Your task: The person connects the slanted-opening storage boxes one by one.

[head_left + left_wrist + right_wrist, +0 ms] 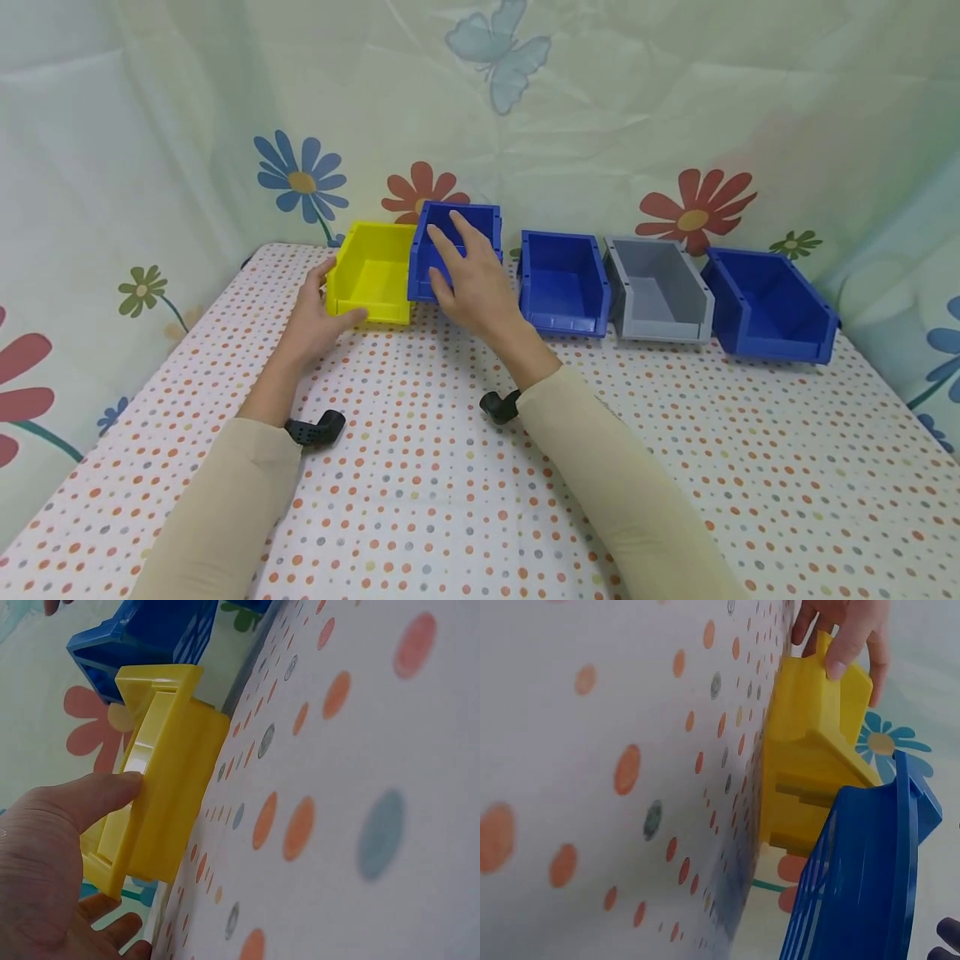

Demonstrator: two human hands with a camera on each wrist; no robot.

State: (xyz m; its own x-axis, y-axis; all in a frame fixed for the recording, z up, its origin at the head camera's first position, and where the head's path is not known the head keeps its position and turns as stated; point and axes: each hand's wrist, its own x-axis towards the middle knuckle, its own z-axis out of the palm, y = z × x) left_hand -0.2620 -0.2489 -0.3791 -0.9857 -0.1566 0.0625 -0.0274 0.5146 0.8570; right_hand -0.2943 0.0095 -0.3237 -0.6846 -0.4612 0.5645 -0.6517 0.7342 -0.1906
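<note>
My left hand (pixel 311 325) grips a yellow plastic bin (pixel 372 312), its thumb on the front lip and its fingers along the left side. In the left wrist view the thumb presses the lip of the yellow bin (pixel 166 787). Right beside it a blue bin (pixel 422 287) sits higher than the rest of the row, and overlaps the yellow bin's side in the right wrist view. Over the blue bin's opening is my right hand (pixel 480 287), fingers spread. Only its fingertips (pixel 949 934) show in the right wrist view, apart from the blue bin (pixel 862 862).
To the right stand another blue bin (pixel 564 322), a grey bin (pixel 667 331) and a third blue bin (pixel 783 350). A dotted cloth covers the table (pixel 420 483). Behind the row hangs a flowered curtain (pixel 600 117). Both wrists wear black camera mounts (pixel 318 429).
</note>
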